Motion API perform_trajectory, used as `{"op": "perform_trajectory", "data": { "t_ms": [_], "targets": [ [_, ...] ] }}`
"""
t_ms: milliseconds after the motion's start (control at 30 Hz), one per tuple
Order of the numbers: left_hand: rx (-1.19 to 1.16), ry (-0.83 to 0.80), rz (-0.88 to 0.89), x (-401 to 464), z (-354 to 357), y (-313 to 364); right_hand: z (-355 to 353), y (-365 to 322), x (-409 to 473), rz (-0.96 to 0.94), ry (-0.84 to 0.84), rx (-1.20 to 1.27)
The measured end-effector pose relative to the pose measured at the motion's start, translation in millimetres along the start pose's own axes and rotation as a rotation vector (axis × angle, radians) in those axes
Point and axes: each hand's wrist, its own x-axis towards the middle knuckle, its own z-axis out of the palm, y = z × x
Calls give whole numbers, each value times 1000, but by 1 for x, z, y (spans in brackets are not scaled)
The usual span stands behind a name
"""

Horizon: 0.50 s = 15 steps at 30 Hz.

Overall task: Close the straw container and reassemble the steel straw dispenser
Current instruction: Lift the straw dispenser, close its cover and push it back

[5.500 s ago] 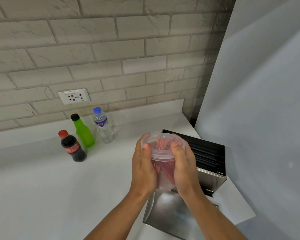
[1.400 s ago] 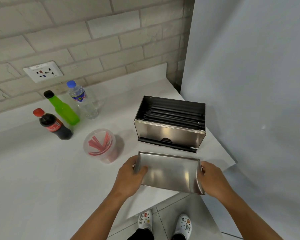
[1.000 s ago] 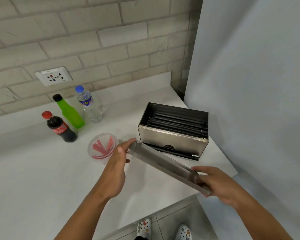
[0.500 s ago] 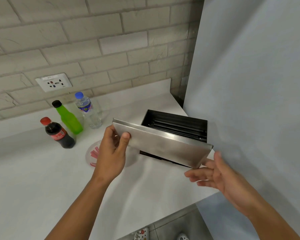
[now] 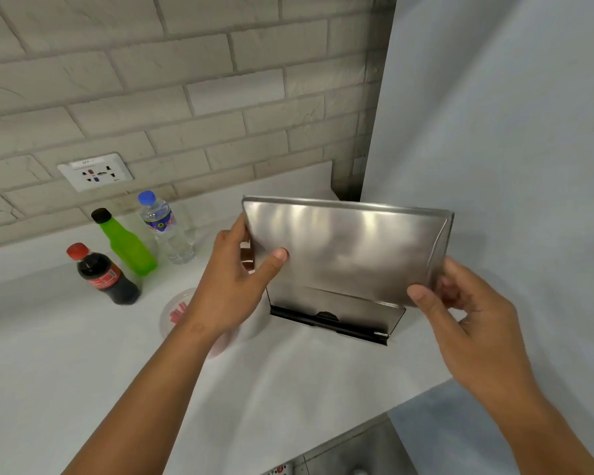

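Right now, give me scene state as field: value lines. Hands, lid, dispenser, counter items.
left hand: grips the flat stainless steel lid at its left edge
right hand: grips the lid's right corner
lid: held up over the steel dispenser box, not seated
straw tub: clear plastic, red straws, partly hidden behind left wrist
bottles: dark cola, green, water

The steel lid (image 5: 347, 248) hides most of the dispenser box (image 5: 333, 308).

White countertop (image 5: 66, 371) against a brick wall, carrying a cola bottle (image 5: 105, 274), green bottle (image 5: 126, 246), water bottle (image 5: 165, 228), clear straw container (image 5: 175, 313) and steel dispenser body (image 5: 333, 311).
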Motion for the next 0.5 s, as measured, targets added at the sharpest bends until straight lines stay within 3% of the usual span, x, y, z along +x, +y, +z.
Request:
{"op": "perform_trajectory", "data": {
  "t_ms": [167,300,500],
  "targets": [
    [72,129,3,27,5,7,5,1,22,37,113,53],
    [93,209,-11,45,13,2,13,6,39,114,102,34],
    [178,109,-126,64,24,-19,27,22,59,203,-40,-113]
  ]
}}
